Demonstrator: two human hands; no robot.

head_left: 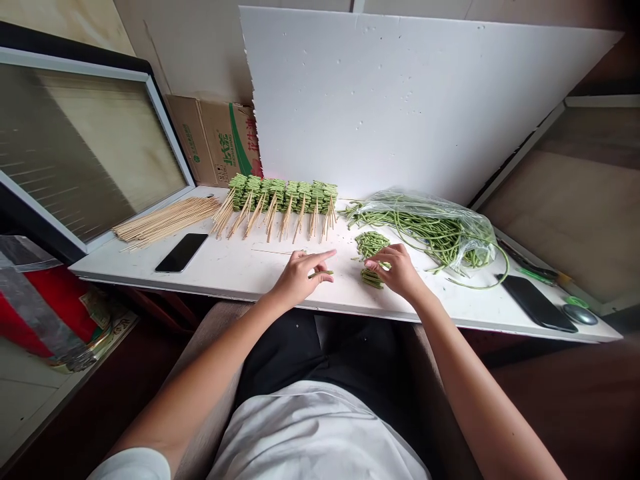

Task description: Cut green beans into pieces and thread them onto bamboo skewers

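Observation:
My left hand (299,277) is above the table's front half, index finger stretched out. Its thumb and other fingers close on a short cut piece of green long bean (321,273). A thin bamboo skewer (270,251) runs out leftward from behind this hand. My right hand (399,272) bends over the cut bean pieces, fingers drawn together; whatever is between its fingertips is too small to make out. One heap of cut bean pieces (371,244) lies just beyond it, and a smaller bundle of pieces (371,278) lies under its fingers, partly hidden.
Skewered bean pieces (287,195) stand stacked in a row at the back, sticks toward me. Loose skewers (167,219) and a phone (181,253) lie left. Whole long beans (425,227) spill from a clear bag at right, near another phone (536,303). A white board (400,100) stands behind.

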